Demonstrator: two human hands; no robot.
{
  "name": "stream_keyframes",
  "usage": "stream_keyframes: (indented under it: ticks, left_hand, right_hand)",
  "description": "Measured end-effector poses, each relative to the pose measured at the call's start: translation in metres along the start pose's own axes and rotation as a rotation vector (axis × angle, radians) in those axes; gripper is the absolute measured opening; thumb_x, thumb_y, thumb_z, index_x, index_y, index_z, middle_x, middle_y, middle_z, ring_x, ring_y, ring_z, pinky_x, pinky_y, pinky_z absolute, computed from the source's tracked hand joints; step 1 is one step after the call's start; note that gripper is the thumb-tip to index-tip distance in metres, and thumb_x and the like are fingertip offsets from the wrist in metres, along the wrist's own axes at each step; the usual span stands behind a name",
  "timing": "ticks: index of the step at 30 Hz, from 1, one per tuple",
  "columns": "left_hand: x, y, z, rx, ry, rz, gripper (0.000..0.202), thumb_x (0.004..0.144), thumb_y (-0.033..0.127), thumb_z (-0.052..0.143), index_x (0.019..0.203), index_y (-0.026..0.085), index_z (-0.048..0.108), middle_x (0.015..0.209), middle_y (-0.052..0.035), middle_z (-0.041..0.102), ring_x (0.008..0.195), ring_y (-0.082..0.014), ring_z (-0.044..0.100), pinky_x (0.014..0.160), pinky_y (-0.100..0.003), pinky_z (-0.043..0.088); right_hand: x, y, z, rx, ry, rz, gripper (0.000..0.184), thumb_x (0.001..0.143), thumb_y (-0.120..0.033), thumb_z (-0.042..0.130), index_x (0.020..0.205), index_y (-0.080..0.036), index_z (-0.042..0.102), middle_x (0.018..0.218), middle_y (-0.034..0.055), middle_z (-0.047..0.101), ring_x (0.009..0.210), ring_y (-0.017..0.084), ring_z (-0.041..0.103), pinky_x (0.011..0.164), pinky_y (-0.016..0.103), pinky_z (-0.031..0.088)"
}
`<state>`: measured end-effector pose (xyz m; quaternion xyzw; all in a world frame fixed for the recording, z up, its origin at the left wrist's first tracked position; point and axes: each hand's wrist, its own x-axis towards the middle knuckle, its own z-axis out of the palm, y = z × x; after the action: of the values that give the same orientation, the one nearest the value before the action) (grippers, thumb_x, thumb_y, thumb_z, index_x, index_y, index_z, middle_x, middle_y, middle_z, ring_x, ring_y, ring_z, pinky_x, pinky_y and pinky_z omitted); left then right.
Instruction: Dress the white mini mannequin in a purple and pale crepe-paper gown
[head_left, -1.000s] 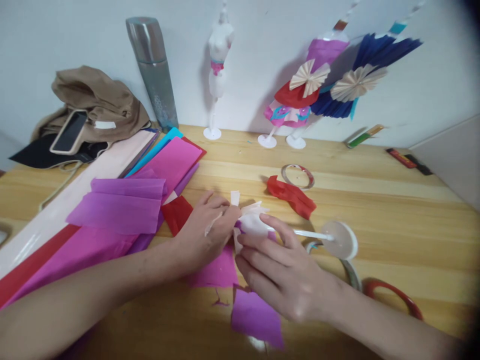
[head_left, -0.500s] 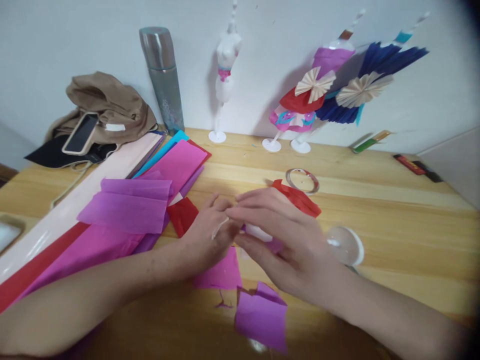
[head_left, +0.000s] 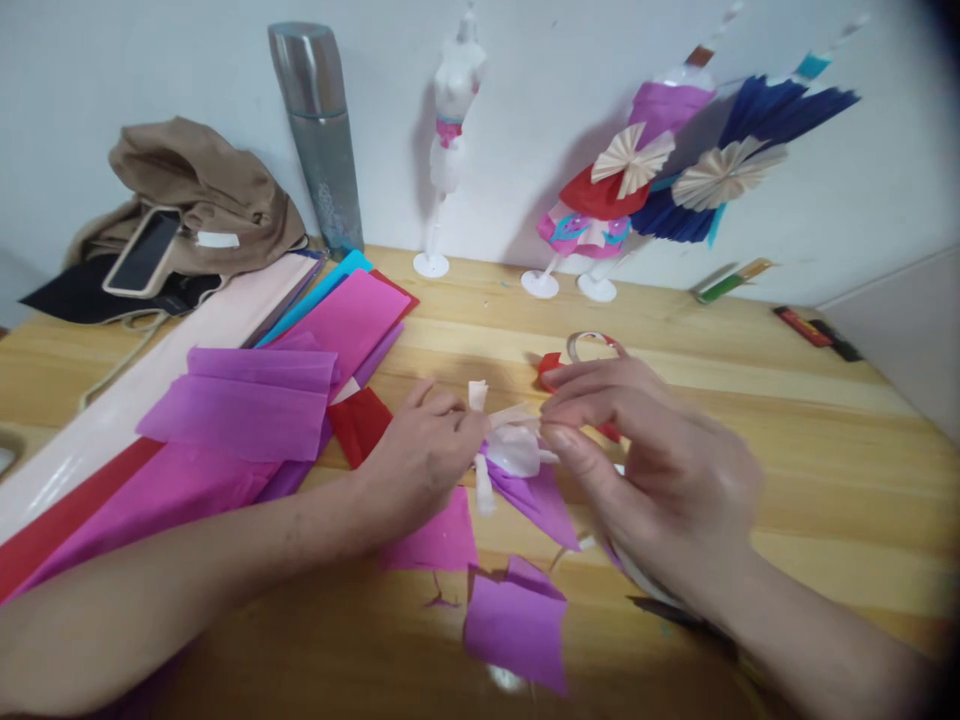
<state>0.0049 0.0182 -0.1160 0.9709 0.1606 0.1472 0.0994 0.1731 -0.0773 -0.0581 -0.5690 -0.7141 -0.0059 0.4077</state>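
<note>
One head-worn camera looks forward and down at the nearby table (head_left: 795, 430).

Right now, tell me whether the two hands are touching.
Apart. The head view shows a gap between the left hand and the right hand, with pale paper in it.

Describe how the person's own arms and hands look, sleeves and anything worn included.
The left hand and right hand are both ungloved. The left forearm and right forearm are bare, with no sleeve, watch or bracelet in view. No ring shows, though the right hand is blurred.
</note>
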Motion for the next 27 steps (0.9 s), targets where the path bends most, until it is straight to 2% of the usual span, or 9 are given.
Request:
stream_keyframes:
  ticks: [2, 5, 9, 12, 15, 21, 27]
  left_hand:
    - [0.000, 0.000, 0.000, -0.005, 0.016, -0.007, 0.013, 0.087, 0.007, 0.048, 0.089, 0.015, 0.058, 0.083, -0.0051, 0.063, 0.088, -0.0206, 0.055, 0.089, -0.040, 0.041]
    - [0.001, 0.000, 0.000, -0.026, 0.014, -0.018, 0.013, 0.086, 0.006, 0.048, 0.089, 0.014, 0.058, 0.082, -0.0049, 0.063, 0.087, -0.0200, 0.055, 0.092, -0.040, 0.041]
    - [0.002, 0.000, -0.001, -0.040, 0.018, -0.019, 0.013, 0.085, 0.007, 0.049, 0.087, 0.014, 0.058, 0.083, -0.0052, 0.063, 0.087, -0.0204, 0.055, 0.091, -0.040, 0.041]
    - [0.002, 0.001, -0.003, -0.055, 0.005, -0.024, 0.015, 0.084, 0.006, 0.048, 0.090, 0.015, 0.059, 0.086, -0.0063, 0.064, 0.089, -0.0208, 0.056, 0.092, -0.041, 0.042]
    - [0.001, 0.000, -0.002, -0.040, 0.001, -0.035, 0.016, 0.085, 0.007, 0.046, 0.091, 0.015, 0.059, 0.087, -0.0060, 0.063, 0.089, -0.0212, 0.056, 0.093, -0.042, 0.041]
    - [-0.001, -0.002, 0.004, -0.005, 0.042, -0.011, 0.016, 0.086, 0.008, 0.045, 0.092, 0.017, 0.057, 0.085, -0.0040, 0.061, 0.087, -0.0204, 0.055, 0.094, -0.041, 0.041]
    - [-0.001, -0.002, 0.003, -0.011, 0.047, -0.015, 0.015, 0.084, 0.006, 0.047, 0.090, 0.015, 0.058, 0.085, -0.0053, 0.059, 0.086, -0.0208, 0.054, 0.093, -0.041, 0.042]
  right_hand:
    - [-0.008, 0.008, 0.002, -0.096, 0.034, -0.034, 0.013, 0.086, -0.012, 0.060, 0.084, -0.024, 0.057, 0.079, 0.0048, 0.063, 0.082, 0.024, 0.062, 0.075, 0.042, 0.049]
    - [-0.017, 0.015, 0.008, -0.212, 0.012, -0.152, 0.013, 0.082, -0.014, 0.065, 0.086, -0.023, 0.057, 0.079, 0.0056, 0.064, 0.078, 0.024, 0.061, 0.072, 0.043, 0.047]
    - [-0.020, 0.014, 0.012, -0.242, -0.010, -0.152, 0.009, 0.083, -0.018, 0.064, 0.087, -0.023, 0.057, 0.078, 0.0059, 0.065, 0.076, 0.024, 0.061, 0.068, 0.042, 0.047]
    - [-0.020, 0.010, 0.011, -0.243, 0.015, -0.170, 0.014, 0.083, -0.011, 0.060, 0.092, -0.021, 0.057, 0.086, 0.0077, 0.067, 0.079, 0.023, 0.063, 0.066, 0.038, 0.049]
    - [-0.019, 0.006, 0.011, -0.211, -0.024, -0.192, 0.021, 0.082, -0.003, 0.054, 0.092, -0.021, 0.057, 0.089, 0.0067, 0.068, 0.078, 0.019, 0.065, 0.062, 0.031, 0.049]
    - [-0.015, 0.003, 0.016, 0.101, -0.096, -0.016, 0.024, 0.086, -0.001, 0.042, 0.078, -0.020, 0.055, 0.081, 0.0038, 0.062, 0.075, 0.014, 0.063, 0.062, 0.026, 0.051]
    - [-0.014, 0.008, 0.019, 0.188, -0.148, 0.062, 0.027, 0.089, -0.005, 0.038, 0.073, -0.019, 0.055, 0.074, 0.0028, 0.057, 0.069, 0.013, 0.059, 0.060, 0.026, 0.049]
